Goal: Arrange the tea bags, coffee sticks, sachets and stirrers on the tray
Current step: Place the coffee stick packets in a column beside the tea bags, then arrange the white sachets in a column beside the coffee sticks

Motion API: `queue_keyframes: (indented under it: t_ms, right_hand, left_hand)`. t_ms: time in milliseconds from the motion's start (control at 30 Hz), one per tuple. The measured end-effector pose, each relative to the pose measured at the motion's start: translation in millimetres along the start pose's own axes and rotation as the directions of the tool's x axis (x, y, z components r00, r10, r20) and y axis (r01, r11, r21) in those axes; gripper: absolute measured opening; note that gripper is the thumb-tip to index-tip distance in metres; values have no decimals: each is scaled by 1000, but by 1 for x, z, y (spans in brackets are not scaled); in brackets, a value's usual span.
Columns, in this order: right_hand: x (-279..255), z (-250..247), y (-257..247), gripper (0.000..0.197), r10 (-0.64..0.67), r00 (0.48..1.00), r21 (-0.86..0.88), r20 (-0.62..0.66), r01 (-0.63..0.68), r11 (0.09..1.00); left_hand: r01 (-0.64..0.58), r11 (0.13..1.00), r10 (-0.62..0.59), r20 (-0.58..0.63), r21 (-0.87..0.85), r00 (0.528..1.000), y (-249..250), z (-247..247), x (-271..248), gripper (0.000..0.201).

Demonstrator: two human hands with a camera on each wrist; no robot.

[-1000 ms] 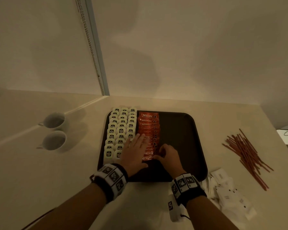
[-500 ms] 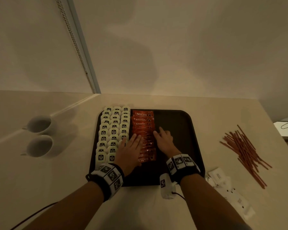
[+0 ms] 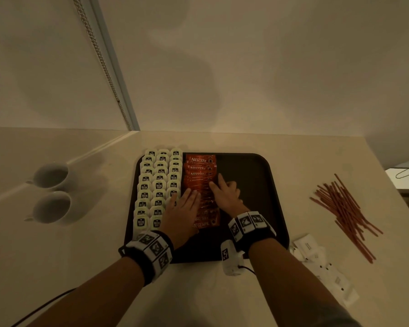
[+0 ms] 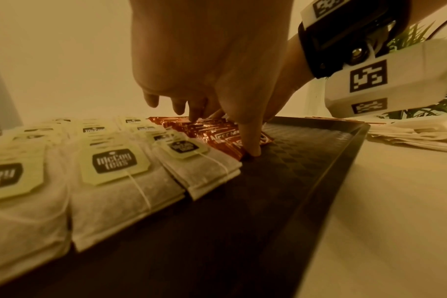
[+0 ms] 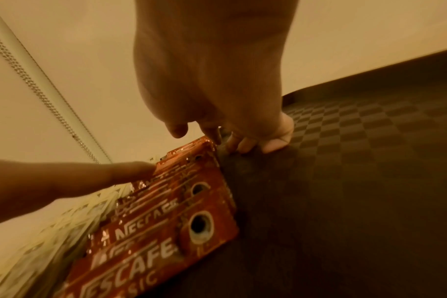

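Nearest on the pale worktop [image 3: 210, 298], the heap of white sachets [image 3: 326, 267] lies off the tray's near right corner, not yet placed. On the dark tray [image 3: 253, 185] the left hand [image 3: 183, 212] lies flat and spread, fingers straight, across the seam between the tea bags [image 3: 157, 185] and the red coffee sticks [image 3: 201, 182], its thumb pressing down at the near end of the stick column. The right hand [image 3: 227, 194] rests against the column's right edge with index and middle fingers laid straight on the sticks; its outer fingers look curled onto the bare tray, though the wrist view is too blurred to be sure. Over the last second this hand has slid from the near end of the column up to its middle, while the left has barely moved, so the pair seems to be squaring the sticks against the tea bags. That suggests the coffee column is nearly settled, leaving the right half of the tray bare for the rest. Farther right, the brown stirrers [image 3: 345, 213] are scattered well apart from the tray. On the far left stand two white cups [image 3: 51, 192].
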State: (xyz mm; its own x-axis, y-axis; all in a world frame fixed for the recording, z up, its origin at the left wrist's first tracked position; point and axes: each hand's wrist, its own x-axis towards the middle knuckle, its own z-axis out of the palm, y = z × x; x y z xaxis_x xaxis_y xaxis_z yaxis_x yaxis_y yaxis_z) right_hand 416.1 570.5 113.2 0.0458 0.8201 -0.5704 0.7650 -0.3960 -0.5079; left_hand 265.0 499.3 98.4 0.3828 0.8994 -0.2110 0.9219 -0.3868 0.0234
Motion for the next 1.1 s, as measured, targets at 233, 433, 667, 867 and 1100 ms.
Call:
queue_keyframes:
  t_ms: [233,433,667,867,1100]
  right_hand:
    - [-28,-71,57,60,-54,986,240,-159,92,966]
    - [-98,-124,180,68,90,966,150,-242,-55,987]
    - [-161,-66,249,111,183,975,-212,-127,-207,955]
    - [-148,-45,246,102,83,974,-319,-210,-148,936]
    - [-155,-27,244,86,8,974,-405,-227,-102,909]
  left_hand:
    - [50,998,-48,40,-32,998,9,-17,-5,103]
    - [61,845,-175,-167,-531,970,-4,-42,-49,74]
    - [130,579,-331,-86,-805,940,-48,-20,-148,36]
    - [382,403,-502,147,-832,852,-78,39,-214,33]
    - [462,363,-494,253,-809,832,-88,59,-247,30]
